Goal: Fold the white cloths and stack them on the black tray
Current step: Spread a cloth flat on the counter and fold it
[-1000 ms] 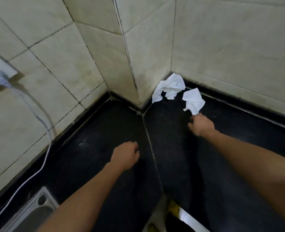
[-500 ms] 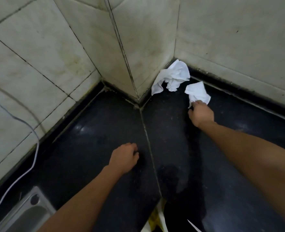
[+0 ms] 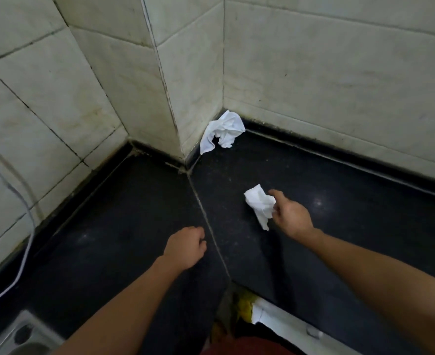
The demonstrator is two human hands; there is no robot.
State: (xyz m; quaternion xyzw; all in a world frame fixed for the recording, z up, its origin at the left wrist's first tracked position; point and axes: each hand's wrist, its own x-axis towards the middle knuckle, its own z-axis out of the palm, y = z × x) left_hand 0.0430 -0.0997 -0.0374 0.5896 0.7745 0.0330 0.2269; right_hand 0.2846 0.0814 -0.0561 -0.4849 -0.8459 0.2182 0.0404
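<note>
My right hand (image 3: pixel 292 217) pinches a small crumpled white cloth (image 3: pixel 258 204) and holds it just above the black countertop (image 3: pixel 134 226). A second crumpled white cloth (image 3: pixel 223 131) lies in the far corner, against the tiled wall. My left hand (image 3: pixel 185 245) hovers low over the counter near the seam, fingers loosely curled and holding nothing. No black tray is in view.
Tiled walls (image 3: pixel 326 73) enclose the counter on the back and left, with a jutting corner (image 3: pixel 175 119). A white cable (image 3: pixel 24 242) hangs at the left. A steel sink (image 3: pixel 19 336) sits at the bottom left. The counter's front edge (image 3: pixel 275 311) runs at the bottom.
My right hand took hold of the nearer cloth by the wall and drew it back toward me over the counter. The left hand stayed in place. The view tilted up.
</note>
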